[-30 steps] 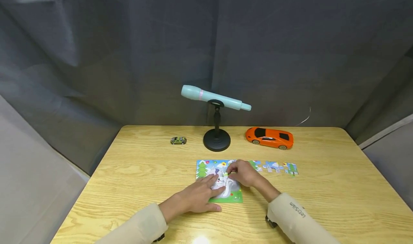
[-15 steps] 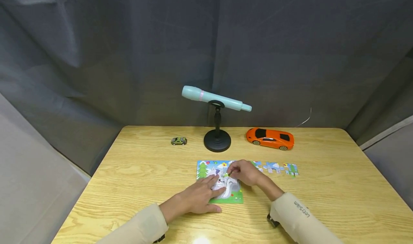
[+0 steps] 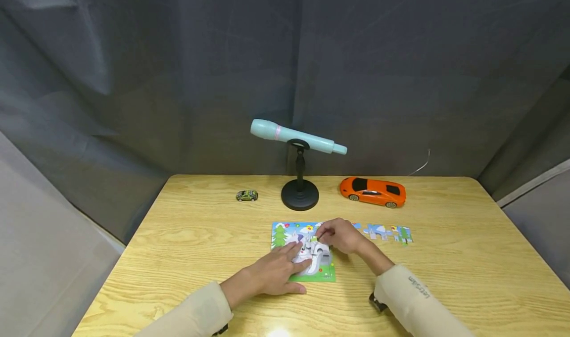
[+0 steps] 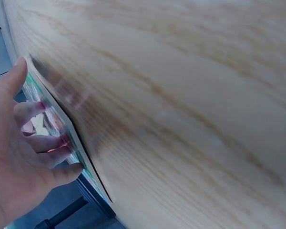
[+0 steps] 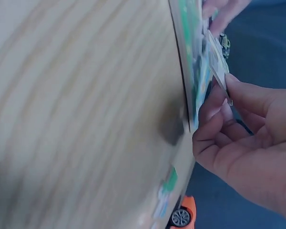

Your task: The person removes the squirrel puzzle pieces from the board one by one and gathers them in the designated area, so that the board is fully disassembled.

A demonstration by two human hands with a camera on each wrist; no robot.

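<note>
A colourful jigsaw puzzle (image 3: pixel 320 276) with a white animal and green trees lies flat on the wooden table. My left hand (image 3: pixel 278 272) rests on its left and lower part with fingers spread; the left wrist view shows those fingertips (image 4: pixel 66 174) along the puzzle's edge. Over the puzzle's right half, my right hand (image 3: pixel 342 236) pinches a thin puzzle piece between thumb and fingers. In the right wrist view this puzzle piece (image 5: pixel 218 62) stands tilted up from the puzzle surface. From the head view the right hand hides the puzzle's upper right corner.
Several loose puzzle pieces (image 3: pixel 378 231) lie in a row right of the puzzle. Behind stand a light-blue microphone (image 3: pixel 311 141) on a black stand (image 3: pixel 300 198), an orange toy car (image 3: pixel 376 192) and a small green toy car (image 3: pixel 247 195). A dark curtain (image 3: pixel 222 70) hangs behind the table.
My right hand has shifted slightly to the right with the piece, covering more of the nearest loose pieces. The left hand keeps its place on the puzzle.
</note>
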